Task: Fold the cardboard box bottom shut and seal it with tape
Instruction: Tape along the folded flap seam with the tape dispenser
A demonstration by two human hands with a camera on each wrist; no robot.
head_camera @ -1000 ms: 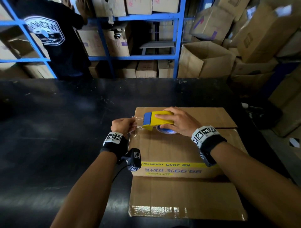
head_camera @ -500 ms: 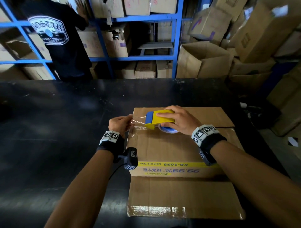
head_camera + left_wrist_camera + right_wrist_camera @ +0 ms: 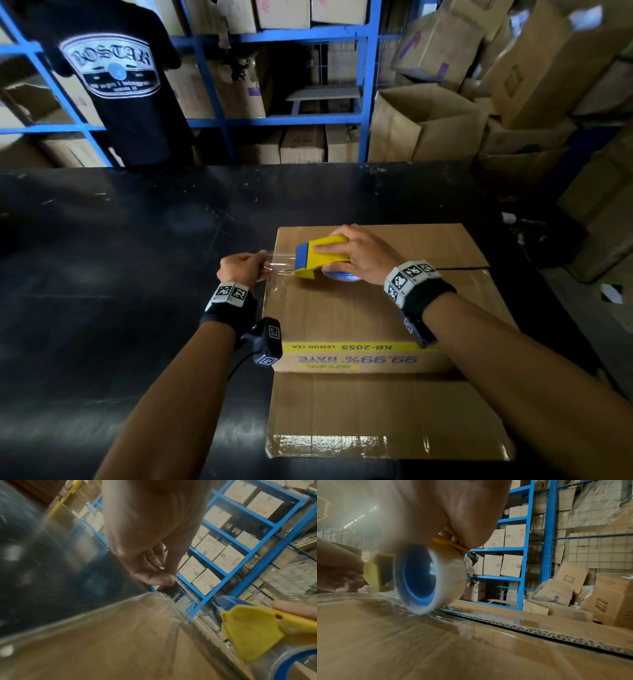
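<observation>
A brown cardboard box [image 3: 342, 318] lies upside down on the black table [image 3: 120, 274], its two bottom flaps folded shut with a seam [image 3: 462, 268] running left to right. My right hand [image 3: 359, 253] grips a yellow and blue tape dispenser [image 3: 318, 255] over the left part of the seam; its clear tape roll [image 3: 426, 580] with a blue core touches the cardboard. My left hand [image 3: 243, 267] pinches the free end of the clear tape [image 3: 279, 262] at the box's left edge. The tape strip spans the short gap between both hands.
An open flap [image 3: 383, 418] of the box lies flat toward me. A person in a black T-shirt [image 3: 116, 89] stands behind the table at the blue shelving [image 3: 370, 85] full of cartons. Stacked cardboard boxes [image 3: 513, 85] crowd the right side.
My left hand has drawn the tape end a little further left, past the box's edge. The dispenser has stayed almost in place.
</observation>
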